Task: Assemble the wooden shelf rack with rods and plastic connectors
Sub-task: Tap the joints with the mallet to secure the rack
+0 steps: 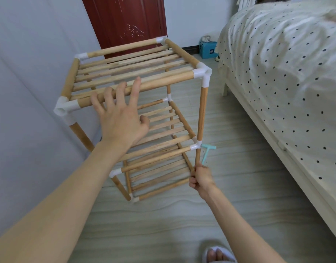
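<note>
A three-tier wooden shelf rack (136, 67) of rods joined by white plastic connectors (202, 73) stands on the floor by the wall. My left hand (121, 114) rests with spread, straight fingers on the top tier's front rod (163, 82). Down at the rack's front right bottom corner, my right hand (201, 178) grips a small teal plastic hammer (207, 153), its head up beside the middle-tier connector (196, 146). The right hand covers the bottom corner connector.
A bed (286, 73) with a dotted cover fills the right side. A dark red door (125, 21) stands behind the rack, and a blue box (207, 50) lies by the far wall. My slippered foot (218, 254) is at the bottom edge on light wood floor.
</note>
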Demonstrator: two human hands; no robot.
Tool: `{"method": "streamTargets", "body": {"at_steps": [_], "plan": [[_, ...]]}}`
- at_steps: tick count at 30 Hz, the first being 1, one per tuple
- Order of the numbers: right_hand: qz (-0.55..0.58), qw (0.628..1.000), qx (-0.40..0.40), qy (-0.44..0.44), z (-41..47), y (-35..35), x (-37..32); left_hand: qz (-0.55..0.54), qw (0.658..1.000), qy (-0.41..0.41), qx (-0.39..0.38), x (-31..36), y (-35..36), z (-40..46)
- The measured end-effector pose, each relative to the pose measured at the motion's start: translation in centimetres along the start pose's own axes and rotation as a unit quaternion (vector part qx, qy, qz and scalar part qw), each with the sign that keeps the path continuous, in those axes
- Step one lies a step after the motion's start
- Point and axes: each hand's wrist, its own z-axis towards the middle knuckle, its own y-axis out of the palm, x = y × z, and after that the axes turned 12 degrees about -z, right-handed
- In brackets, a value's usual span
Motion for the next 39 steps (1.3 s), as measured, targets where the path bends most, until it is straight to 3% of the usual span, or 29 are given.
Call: {"method": "streamTargets", "body": {"at_steps": [4,8,12,19,28,31,35,39], "plan": [[-0.010,0.996,0.084,-0.036,0.5,-1.5,-1.0,-0.016,1.000,0.013,0.018,-0.1,-0.2,-0.2],[-0.059,0.978,0.138,-0.146,1.7,-2.0,-4.1,-0.053,0.993,0.037,0.094,-0.3,-0.5,-1.6],[-0.100,0.968,0.105,-0.203,2.8,-1.4,-7.3,-0.058,0.988,0.044,0.133,0.1,-0.6,-2.7],[-0.062,0.988,0.061,-0.128,6.8,-1.8,-5.7,-0.069,0.987,0.047,0.138,-1.2,-0.5,-1.1],[-0.048,0.989,0.076,-0.113,11.7,0.2,-5.1,-0.036,0.976,0.052,0.207,-3.0,2.6,2.7],[-0.045,0.990,0.077,-0.109,11.6,0.7,-5.1,-0.041,0.978,0.059,0.198,-3.6,2.2,3.0],[-0.049,0.984,0.073,-0.154,9.7,0.7,-6.9,-0.086,0.979,0.035,0.181,-4.7,-0.1,4.0],[-0.111,0.956,0.084,-0.258,5.8,0.4,-12.7,-0.141,0.970,-0.055,0.190,-6.5,-3.0,4.2]]}}
